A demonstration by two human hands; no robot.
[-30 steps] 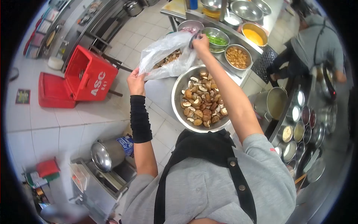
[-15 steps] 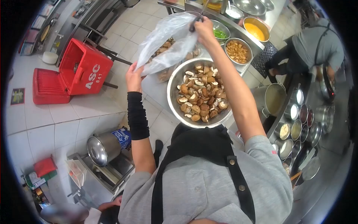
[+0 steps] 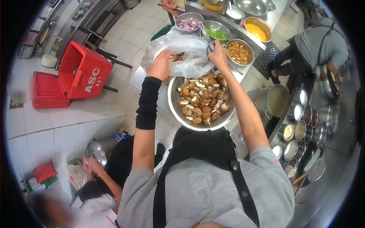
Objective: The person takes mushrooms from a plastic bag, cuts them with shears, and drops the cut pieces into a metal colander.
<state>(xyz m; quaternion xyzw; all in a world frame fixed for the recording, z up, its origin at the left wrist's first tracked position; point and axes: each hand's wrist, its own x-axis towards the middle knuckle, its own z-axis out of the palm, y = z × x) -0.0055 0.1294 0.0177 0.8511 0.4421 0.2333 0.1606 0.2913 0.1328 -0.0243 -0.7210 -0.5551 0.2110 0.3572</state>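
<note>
The plastic bag [image 3: 194,68] lies, in the head view, between the two hands, mushrooms showing through its opening, its near edge over the far rim of a metal bowl [image 3: 174,99] of cut mushrooms [image 3: 203,100]. The left hand [image 3: 160,64] rests on the bag with bent fingers; whether they pinch it I cannot tell. The right hand [image 3: 218,57] is closed round a dark-handled tool [image 3: 209,50], perhaps scissors, against the bag's other side. The step in hand seems to be managing the bag's mouth beside the bowl; the next move calls for a sure hold on the slack plastic, with the tool kept clear. A pale table [image 3: 142,81] shows below the left hand; bowls of chopped onion [image 3: 189,24] and greens [image 3: 217,34] sit beyond the right. A red cooler [image 3: 91,72] stands well left of the grip, a co-worker [image 3: 321,49] well right.
</note>
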